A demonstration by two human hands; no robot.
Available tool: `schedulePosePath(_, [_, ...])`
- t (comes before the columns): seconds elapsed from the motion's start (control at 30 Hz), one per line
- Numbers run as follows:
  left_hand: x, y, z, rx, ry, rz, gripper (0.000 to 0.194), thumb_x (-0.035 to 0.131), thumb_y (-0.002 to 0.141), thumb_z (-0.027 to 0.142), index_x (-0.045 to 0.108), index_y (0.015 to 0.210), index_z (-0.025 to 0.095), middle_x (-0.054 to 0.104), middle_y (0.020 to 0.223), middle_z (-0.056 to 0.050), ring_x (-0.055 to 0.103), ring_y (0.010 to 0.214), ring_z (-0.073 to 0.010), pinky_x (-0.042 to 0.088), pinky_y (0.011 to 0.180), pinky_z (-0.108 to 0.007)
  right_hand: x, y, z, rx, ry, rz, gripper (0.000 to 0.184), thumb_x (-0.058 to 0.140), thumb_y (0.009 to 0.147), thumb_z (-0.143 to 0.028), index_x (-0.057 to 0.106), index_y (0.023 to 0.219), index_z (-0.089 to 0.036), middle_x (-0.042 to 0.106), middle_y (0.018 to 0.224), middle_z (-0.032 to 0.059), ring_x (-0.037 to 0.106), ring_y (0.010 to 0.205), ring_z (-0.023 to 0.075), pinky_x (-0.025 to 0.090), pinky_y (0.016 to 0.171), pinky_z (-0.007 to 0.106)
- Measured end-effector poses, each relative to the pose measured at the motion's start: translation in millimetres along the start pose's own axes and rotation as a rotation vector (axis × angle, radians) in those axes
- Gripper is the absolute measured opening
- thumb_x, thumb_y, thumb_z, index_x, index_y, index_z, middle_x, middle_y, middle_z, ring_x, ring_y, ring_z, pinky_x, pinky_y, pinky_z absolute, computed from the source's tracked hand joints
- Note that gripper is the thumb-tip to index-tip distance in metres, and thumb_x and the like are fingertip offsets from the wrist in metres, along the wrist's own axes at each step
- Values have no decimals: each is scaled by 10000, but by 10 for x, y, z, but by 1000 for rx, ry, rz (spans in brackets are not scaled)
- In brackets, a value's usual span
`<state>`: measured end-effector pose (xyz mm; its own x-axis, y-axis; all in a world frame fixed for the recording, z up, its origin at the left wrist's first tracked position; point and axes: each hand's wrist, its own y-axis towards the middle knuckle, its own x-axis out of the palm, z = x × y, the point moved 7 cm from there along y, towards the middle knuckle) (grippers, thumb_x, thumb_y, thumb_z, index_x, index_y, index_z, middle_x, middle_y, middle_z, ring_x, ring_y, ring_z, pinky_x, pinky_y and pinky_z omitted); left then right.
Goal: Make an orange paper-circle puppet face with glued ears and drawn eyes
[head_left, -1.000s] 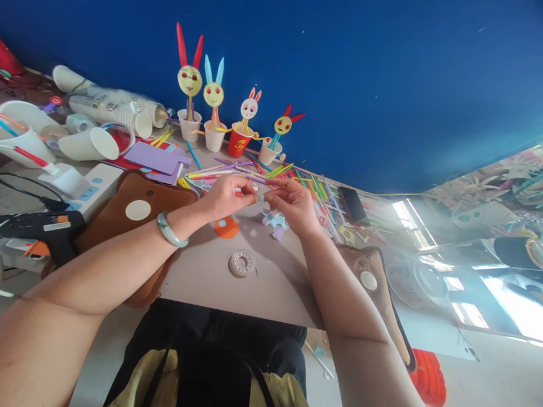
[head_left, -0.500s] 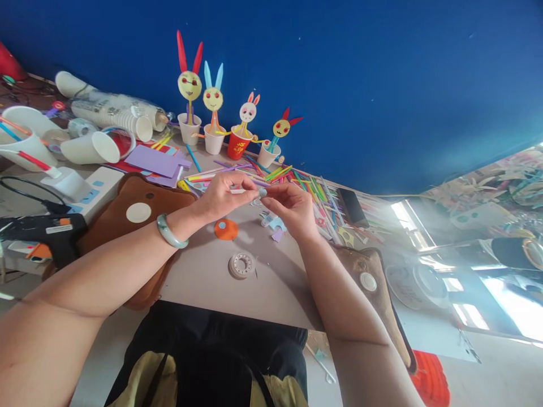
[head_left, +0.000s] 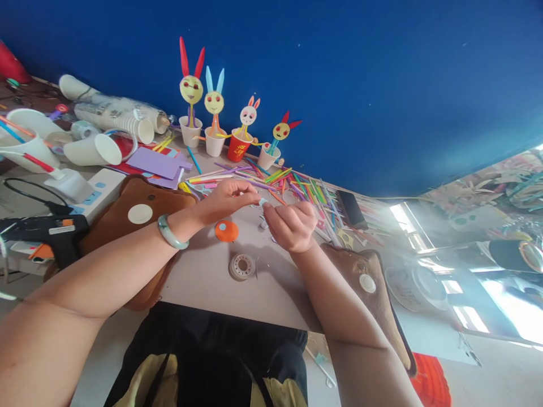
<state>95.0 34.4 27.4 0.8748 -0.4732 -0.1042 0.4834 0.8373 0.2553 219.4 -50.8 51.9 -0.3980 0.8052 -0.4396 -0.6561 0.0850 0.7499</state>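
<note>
Blue wall [head_left: 382, 96] is seen behind a cluttered table [head_left: 199, 285]. Above the table a small pale-blue piece [head_left: 262, 202] is pinched by the right hand [head_left: 292, 226] — its grip closed, fingers curled — while thumb and forefinger of the left hand [head_left: 223, 200] are almost joined at its other end; whether it is held there too cannot be told. Below, an orange disc [head_left: 229, 231] is laid flat, and nearer the edge a white tape roll [head_left: 242, 265]. Beyond, coloured strips [head_left: 280, 176] are strewn beside a phone [head_left: 352, 209], with four rabbit-eared figures [head_left: 191, 89] stood in cups [head_left: 190, 134]. A brown cushion [head_left: 112, 217] is partly covered by the left forearm — a black glue gun [head_left: 70, 234] is seen alongside.
</note>
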Motion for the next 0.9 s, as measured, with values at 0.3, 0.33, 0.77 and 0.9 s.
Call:
schedulePosePath(0.3, [-23,9,-22,-9,-38,43,160,648,747,306,656,665,169,588,679,13,520,696,-121,414,650,-252,67,-38,-28,5,2,-73,115,622,917,-154,697,861,-220,573,643,-25,416,560,95,228,603,333])
schedulePosePath(0.33, [-35,6,-5,3,-25,63,160,639,748,300,650,656,169,587,673,14,514,693,-121,410,645,-252,97,-56,-1,51,47,-104,123,622,926,-177,689,834,-223,554,620,-28,404,548,95,220,595,333])
schedulePosePath(0.77, [-178,-15,67,90,250,303,197,603,694,284,552,535,180,585,575,18,489,603,-114,370,548,-258,354,-192,62,348,337,-355,294,579,963,-340,651,694,-247,425,508,-36,325,468,102,216,540,349])
schedulePosePath(0.9, [-174,-10,53,86,270,295,187,601,694,271,575,533,179,589,558,22,490,594,-113,377,553,-253,337,-179,78,361,272,-337,244,569,968,-324,674,762,-245,455,521,-35,317,464,101,213,542,345])
